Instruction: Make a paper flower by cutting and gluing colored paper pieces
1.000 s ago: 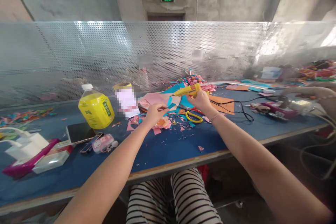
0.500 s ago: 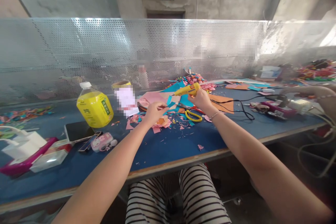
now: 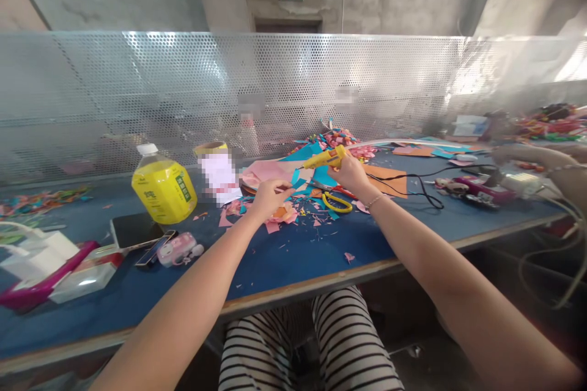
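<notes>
My right hand (image 3: 352, 174) is closed around a yellow glue gun (image 3: 324, 158), its nozzle pointing left. Between the fingertips of my left hand (image 3: 271, 197) is a small blue paper piece (image 3: 299, 183), just below the nozzle. I cannot tell whether nozzle and paper touch. Under and behind the hands lie pink paper sheets (image 3: 263, 172) and blue paper (image 3: 302, 151). Scissors with yellow handles (image 3: 337, 203) rest below my right hand. Crumpled pink and orange paper (image 3: 282, 215) sits by my left wrist among small scraps.
A yellow drink bottle (image 3: 164, 186), a phone (image 3: 135, 231) and a pink case (image 3: 178, 248) stand on the left. Orange paper (image 3: 389, 180) and a black cord (image 3: 424, 192) lie at right. A perforated metal screen (image 3: 284, 73) runs behind. Another person's arm (image 3: 548, 162) reaches in at far right.
Both hands keep almost the same pose. The glue gun and blue paper piece have barely shifted, and the whole view has drifted slightly left.
</notes>
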`<state>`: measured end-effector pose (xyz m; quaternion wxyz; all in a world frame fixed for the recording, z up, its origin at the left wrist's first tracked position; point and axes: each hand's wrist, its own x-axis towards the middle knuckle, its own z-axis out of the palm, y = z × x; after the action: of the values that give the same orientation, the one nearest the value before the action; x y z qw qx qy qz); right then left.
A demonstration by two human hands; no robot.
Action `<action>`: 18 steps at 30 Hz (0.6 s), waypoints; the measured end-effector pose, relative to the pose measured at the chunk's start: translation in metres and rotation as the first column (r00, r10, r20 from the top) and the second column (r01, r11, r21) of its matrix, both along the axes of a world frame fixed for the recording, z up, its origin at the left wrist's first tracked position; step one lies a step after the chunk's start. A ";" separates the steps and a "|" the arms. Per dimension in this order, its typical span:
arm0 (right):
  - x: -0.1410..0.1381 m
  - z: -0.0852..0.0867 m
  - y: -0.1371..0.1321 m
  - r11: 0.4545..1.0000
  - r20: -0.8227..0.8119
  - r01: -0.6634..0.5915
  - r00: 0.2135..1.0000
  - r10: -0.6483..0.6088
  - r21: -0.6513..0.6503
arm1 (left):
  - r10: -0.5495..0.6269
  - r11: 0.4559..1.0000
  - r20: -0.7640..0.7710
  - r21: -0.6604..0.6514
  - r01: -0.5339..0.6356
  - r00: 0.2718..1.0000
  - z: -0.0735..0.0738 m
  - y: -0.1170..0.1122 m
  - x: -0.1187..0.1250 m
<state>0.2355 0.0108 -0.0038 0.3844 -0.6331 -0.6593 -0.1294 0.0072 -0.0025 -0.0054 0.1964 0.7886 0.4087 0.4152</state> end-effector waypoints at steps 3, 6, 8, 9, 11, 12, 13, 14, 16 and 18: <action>0.000 0.000 -0.001 1.000 0.003 -0.009 1.000 0.009 -0.012 | -0.014 1.000 -0.002 0.007 0.014 1.000 0.000 0.000 0.000; 0.000 0.000 -0.001 1.000 0.012 -0.016 1.000 0.016 -0.027 | -0.012 1.000 -0.006 0.009 0.012 1.000 -0.001 0.001 -0.001; 0.000 0.000 -0.001 0.999 0.015 -0.019 1.000 0.020 -0.028 | -0.007 1.000 -0.010 0.015 0.007 1.000 -0.001 0.002 -0.001; 0.001 -0.001 -0.001 0.999 0.017 -0.021 1.000 0.021 -0.025 | -0.003 1.000 -0.010 0.017 0.003 1.000 -0.002 0.003 -0.002; 0.002 -0.001 0.000 1.000 0.021 -0.020 1.000 0.020 -0.021 | 0.005 1.000 -0.011 0.017 -0.004 1.000 -0.002 0.003 -0.003; 0.002 -0.001 0.000 1.000 0.024 -0.019 1.000 0.019 -0.024 | 0.005 1.000 -0.013 0.016 -0.005 1.000 -0.002 0.003 -0.003; 0.002 -0.001 0.000 0.999 0.028 -0.017 0.999 0.018 -0.031 | 0.003 1.000 -0.015 0.015 -0.003 1.000 -0.002 0.003 -0.003; 0.002 0.000 -0.001 0.999 0.034 -0.014 0.999 0.016 -0.043 | -0.002 1.000 -0.018 0.016 0.002 1.000 -0.002 0.003 -0.003; 0.001 0.000 -0.001 0.998 0.049 -0.005 0.999 0.008 -0.069 | -0.014 1.000 -0.020 0.017 0.014 1.000 -0.002 0.004 -0.004; -0.001 -0.001 -0.001 0.997 0.059 0.001 0.998 0.004 -0.083 | -0.015 1.000 -0.015 0.025 0.015 1.000 -0.002 0.005 -0.005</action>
<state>0.2349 0.0102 -0.0045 0.3379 -0.6441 -0.6756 -0.1204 0.0023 0.0025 -0.0076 0.1863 0.7972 0.3990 0.4130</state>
